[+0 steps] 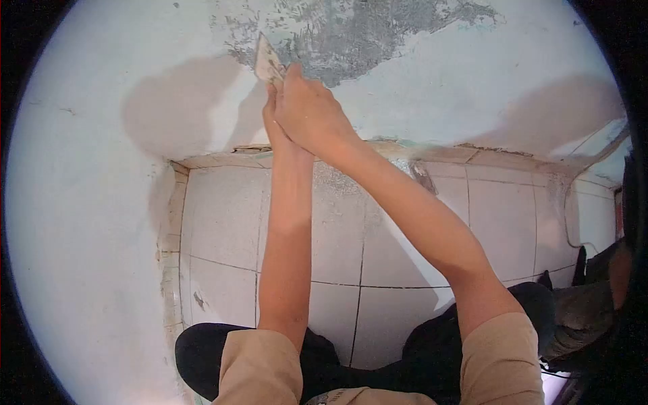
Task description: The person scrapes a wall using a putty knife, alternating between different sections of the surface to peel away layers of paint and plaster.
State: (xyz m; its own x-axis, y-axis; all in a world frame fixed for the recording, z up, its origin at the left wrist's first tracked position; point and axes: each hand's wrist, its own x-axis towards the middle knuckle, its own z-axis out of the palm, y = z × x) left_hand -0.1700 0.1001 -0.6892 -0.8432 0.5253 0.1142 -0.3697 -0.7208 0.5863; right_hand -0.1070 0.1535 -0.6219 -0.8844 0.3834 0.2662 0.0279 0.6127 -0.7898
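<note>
A putty knife (266,59) with a pale, smudged, pointed blade is against the white wall, at the left edge of a rough grey patch (351,44) where the paint is gone. My right hand (312,111) is closed around its handle, wrapped over my left hand. Low on the same handle is my left hand (271,121), its fingers mostly hidden behind the right one. The handle itself is almost fully covered by both hands.
White floor tiles (310,250) lie below, with pale dust and crumbs near the wall. A chipped tile skirting (250,156) runs along the wall's foot. Another wall (88,223) stands close on my left. At right, another person's leg (587,317) and a thin cable (568,223) show.
</note>
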